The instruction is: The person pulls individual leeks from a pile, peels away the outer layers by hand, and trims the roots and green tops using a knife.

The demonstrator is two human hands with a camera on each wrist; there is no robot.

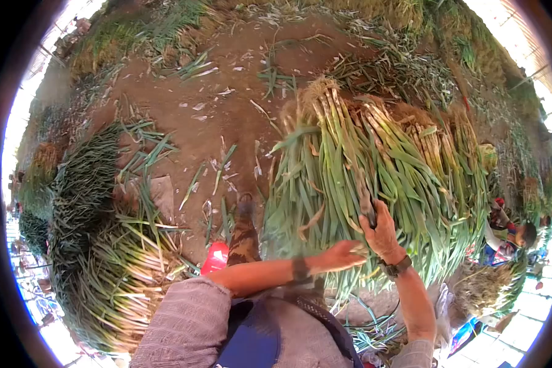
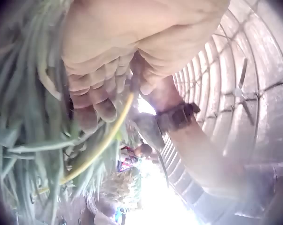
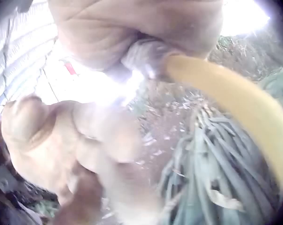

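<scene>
My right hand [image 1: 383,233], with a dark watch at its wrist, pinches a yellowed leaf [image 3: 226,84] that bends away from its grip in the right wrist view. That yellow leaf [image 2: 104,145] hangs as a thin curve beyond my left hand [image 2: 132,42] in the left wrist view. The left hand [image 1: 340,256] is beside the right one in the head view, fingers loosely bent, nothing visible in them. Both hands are over the green leafy ends of a large heap of leeks [image 1: 343,165], whose roots point away from me.
Another leek pile [image 1: 129,264] lies at the left, near dark green leaves [image 1: 86,178]. Leaf scraps litter the brown dirt floor [image 1: 214,98]. Something red [image 1: 214,257] is beside my leg. At the right, a person [image 1: 506,239] is near more bundled plants.
</scene>
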